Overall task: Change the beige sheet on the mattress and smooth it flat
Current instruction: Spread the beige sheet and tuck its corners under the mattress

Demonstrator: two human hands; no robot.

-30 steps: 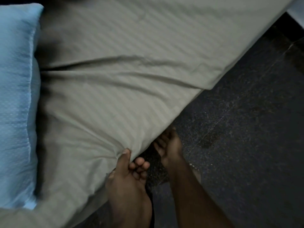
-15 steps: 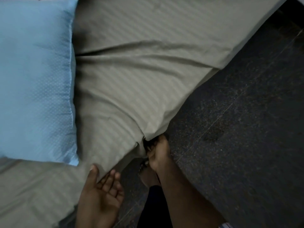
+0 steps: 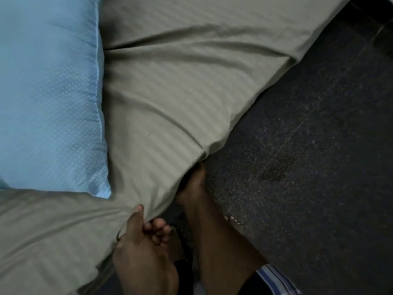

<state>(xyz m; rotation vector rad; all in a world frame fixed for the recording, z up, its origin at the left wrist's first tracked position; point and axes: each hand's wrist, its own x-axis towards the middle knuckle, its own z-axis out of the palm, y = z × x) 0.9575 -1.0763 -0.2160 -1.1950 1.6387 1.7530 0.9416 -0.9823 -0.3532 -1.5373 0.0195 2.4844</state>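
The beige, faintly striped cotton sheet [image 3: 180, 99] covers the mattress from the far edge down to the near left, with long creases running from the pillow side toward the mattress edge on the right. At the near edge the left hand [image 3: 146, 241] pinches a gathered fold of this sheet between thumb and curled fingers, and the cloth puckers toward that grip. The right hand [image 3: 194, 184] reaches under the hanging edge of the sheet just to the right; its fingers are hidden by the cloth, so I cannot tell whether they are apart or clamped on anything. The step in hand looks like tucking the edge under the mattress at this side. The next move probably calls for pulling the fold taut, pushing it under, then flattening the creases. A pale blue dotted pillow [image 3: 49, 92] lies on the sheet at the left. Dark speckled floor [image 3: 308, 167] fills the right. No writing or label is readable.
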